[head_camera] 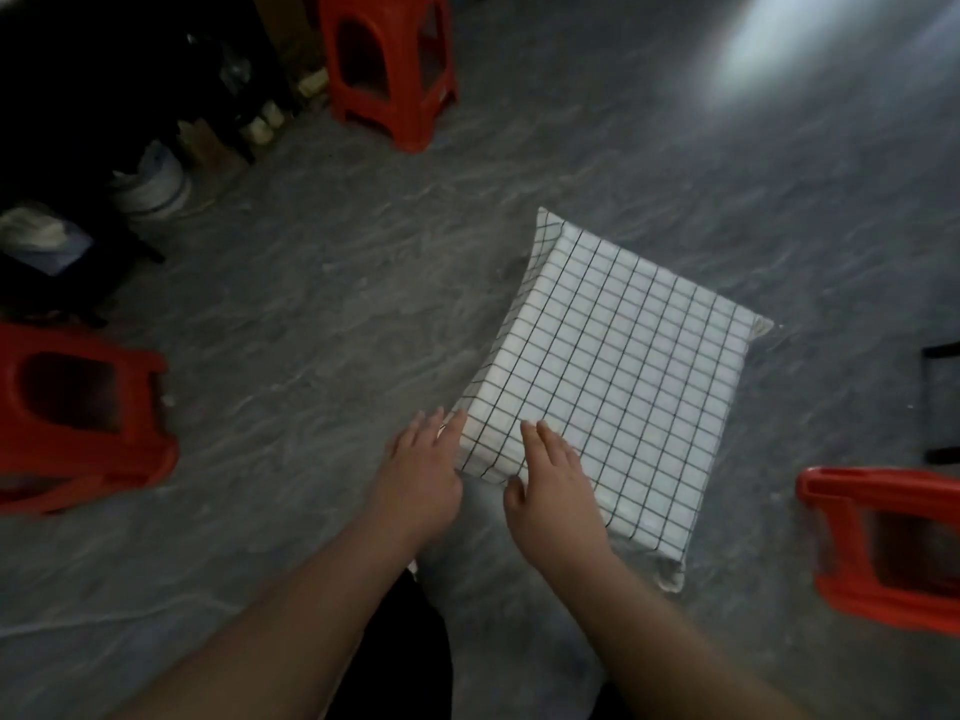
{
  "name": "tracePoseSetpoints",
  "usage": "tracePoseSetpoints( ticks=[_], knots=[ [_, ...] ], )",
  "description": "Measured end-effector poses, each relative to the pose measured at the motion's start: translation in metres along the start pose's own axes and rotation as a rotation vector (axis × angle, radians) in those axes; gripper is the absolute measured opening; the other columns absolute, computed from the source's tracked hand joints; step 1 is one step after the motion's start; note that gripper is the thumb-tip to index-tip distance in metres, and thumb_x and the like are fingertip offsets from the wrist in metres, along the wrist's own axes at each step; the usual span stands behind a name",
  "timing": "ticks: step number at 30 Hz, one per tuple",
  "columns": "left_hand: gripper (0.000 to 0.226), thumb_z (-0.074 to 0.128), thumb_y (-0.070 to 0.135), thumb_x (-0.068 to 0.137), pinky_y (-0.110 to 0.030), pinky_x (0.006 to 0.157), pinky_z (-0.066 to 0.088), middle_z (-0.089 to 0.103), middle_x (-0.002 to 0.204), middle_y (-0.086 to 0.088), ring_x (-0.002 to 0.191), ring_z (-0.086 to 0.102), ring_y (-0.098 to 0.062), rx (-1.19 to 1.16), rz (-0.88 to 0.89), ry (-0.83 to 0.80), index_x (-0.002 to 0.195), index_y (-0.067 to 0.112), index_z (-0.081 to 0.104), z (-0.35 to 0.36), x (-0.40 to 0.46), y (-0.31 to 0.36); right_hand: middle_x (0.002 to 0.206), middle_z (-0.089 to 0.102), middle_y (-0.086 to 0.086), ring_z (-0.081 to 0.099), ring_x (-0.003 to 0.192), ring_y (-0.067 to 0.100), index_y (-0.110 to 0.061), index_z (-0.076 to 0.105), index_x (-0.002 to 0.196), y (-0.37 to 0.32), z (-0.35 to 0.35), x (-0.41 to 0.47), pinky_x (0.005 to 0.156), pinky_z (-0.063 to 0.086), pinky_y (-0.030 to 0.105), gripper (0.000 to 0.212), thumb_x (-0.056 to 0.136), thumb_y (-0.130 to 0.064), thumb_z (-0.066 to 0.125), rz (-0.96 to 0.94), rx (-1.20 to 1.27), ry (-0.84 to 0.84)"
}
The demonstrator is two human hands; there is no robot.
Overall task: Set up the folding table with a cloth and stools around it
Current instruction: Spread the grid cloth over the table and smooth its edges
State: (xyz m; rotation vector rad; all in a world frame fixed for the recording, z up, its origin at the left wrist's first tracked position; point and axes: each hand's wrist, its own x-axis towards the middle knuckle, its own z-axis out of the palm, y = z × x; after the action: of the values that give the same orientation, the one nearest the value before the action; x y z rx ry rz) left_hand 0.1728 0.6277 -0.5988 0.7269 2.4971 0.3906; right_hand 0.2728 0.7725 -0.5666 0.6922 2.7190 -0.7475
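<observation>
A small square table stands in the middle of the floor, fully covered by a white cloth (623, 366) with a black grid pattern; the cloth hangs over its sides. My left hand (423, 467) lies with straight fingers at the near left corner of the cloth, touching its edge. My right hand (553, 483) rests flat on the cloth just inside that corner. Three red plastic stools stand around: one at the back (389, 70), one at the left (78, 418), one at the right (883, 548).
Grey marbled floor surrounds the table. At the back left are dark furniture, a white bucket (153, 184), bags and small bottles. A dark frame-like object (943, 402) sits at the right edge.
</observation>
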Motion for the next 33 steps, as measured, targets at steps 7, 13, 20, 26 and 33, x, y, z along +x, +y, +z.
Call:
tracePoseSetpoints(
  ticks=[7, 13, 20, 26, 33],
  knots=[
    [0.076, 0.045, 0.016, 0.088, -0.042, 0.121, 0.014, 0.016, 0.164, -0.006, 0.150, 0.012, -0.026, -0.035, -0.020, -0.115, 0.157, 0.025, 0.012, 0.021, 0.023, -0.071, 0.164, 0.022, 0.003, 0.014, 0.151, 0.021, -0.019, 0.019, 0.157, -0.024, 0.055, 0.034, 0.123, 0.012, 0.035, 0.067, 0.097, -0.030, 0.048, 0.033, -0.023, -0.050],
    [0.082, 0.046, 0.012, 0.085, -0.041, 0.121, 0.016, 0.012, 0.165, -0.001, 0.151, 0.009, -0.022, -0.079, -0.016, -0.116, 0.157, 0.028, 0.010, 0.098, 0.057, -0.114, 0.164, 0.021, 0.006, 0.010, 0.152, 0.021, -0.015, 0.020, 0.157, 0.008, 0.129, 0.072, 0.122, 0.004, 0.031, 0.071, 0.095, -0.025, 0.051, -0.002, -0.055, -0.062],
    [0.089, 0.051, 0.008, 0.087, -0.040, 0.123, 0.011, -0.002, 0.165, 0.004, 0.151, -0.004, -0.017, -0.062, -0.034, -0.118, 0.155, 0.031, -0.002, 0.204, 0.119, -0.143, 0.167, 0.006, 0.006, -0.006, 0.153, 0.023, -0.016, 0.011, 0.159, 0.058, 0.232, 0.126, 0.124, 0.007, 0.044, 0.073, 0.096, -0.019, 0.049, -0.049, -0.155, -0.073],
    [0.085, 0.051, 0.014, 0.091, -0.060, 0.117, 0.010, 0.005, 0.165, 0.002, 0.150, 0.013, -0.025, 0.079, -0.061, -0.168, 0.153, 0.040, -0.001, 0.242, 0.151, -0.152, 0.167, -0.003, 0.006, -0.013, 0.152, 0.023, -0.015, 0.003, 0.159, 0.079, 0.261, 0.147, 0.124, 0.001, 0.048, 0.079, 0.093, -0.028, 0.043, -0.122, -0.268, -0.068],
    [0.046, 0.041, 0.031, 0.102, -0.049, 0.094, 0.047, 0.063, 0.128, -0.005, 0.110, 0.061, -0.030, -0.013, -0.054, -0.188, 0.142, 0.050, 0.033, 0.242, 0.163, -0.163, 0.166, -0.011, 0.005, -0.017, 0.152, 0.023, -0.013, -0.003, 0.159, 0.084, 0.263, 0.150, 0.124, 0.000, 0.049, 0.088, 0.087, -0.022, 0.048, -0.137, -0.326, -0.093]
  ],
)
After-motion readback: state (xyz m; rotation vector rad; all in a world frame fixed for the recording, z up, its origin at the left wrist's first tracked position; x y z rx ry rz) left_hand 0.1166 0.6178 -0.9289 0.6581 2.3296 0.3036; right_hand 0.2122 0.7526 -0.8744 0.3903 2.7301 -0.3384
